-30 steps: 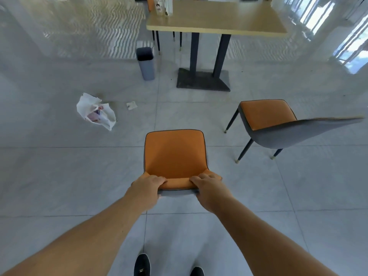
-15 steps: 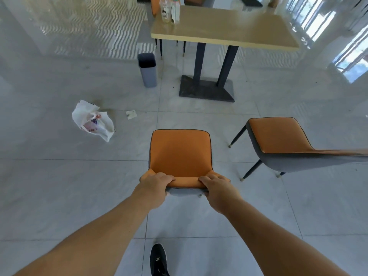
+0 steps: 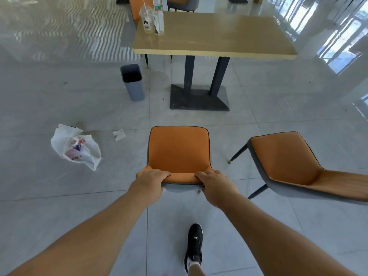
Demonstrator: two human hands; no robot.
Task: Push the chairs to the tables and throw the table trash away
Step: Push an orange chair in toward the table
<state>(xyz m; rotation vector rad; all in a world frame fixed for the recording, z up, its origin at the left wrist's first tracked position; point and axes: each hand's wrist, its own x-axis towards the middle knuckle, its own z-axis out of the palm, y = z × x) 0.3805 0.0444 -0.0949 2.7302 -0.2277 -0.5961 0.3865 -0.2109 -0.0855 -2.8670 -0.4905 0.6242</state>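
Observation:
An orange chair (image 3: 179, 150) with a grey shell stands on the tiled floor in front of me, its seat facing a wooden table (image 3: 215, 34). My left hand (image 3: 151, 181) and my right hand (image 3: 214, 184) both grip the top edge of its backrest. A second orange chair (image 3: 286, 158) stands to the right, turned sideways. On the table's far left corner stand a clear plastic cup (image 3: 146, 19) with a straw and a bottle (image 3: 158, 18). A grey bin (image 3: 133, 82) stands left of the table's base.
A crumpled white plastic bag (image 3: 76, 146) and a small paper scrap (image 3: 119, 134) lie on the floor to the left. More chairs (image 3: 182, 3) stand beyond the table. Bright windows (image 3: 342, 32) line the right side. My black shoe (image 3: 194, 246) is stepping forward.
I have walked forward with the chair in both hands, so the table, bin and bag are nearer. The cup and bottle have come into fuller view.

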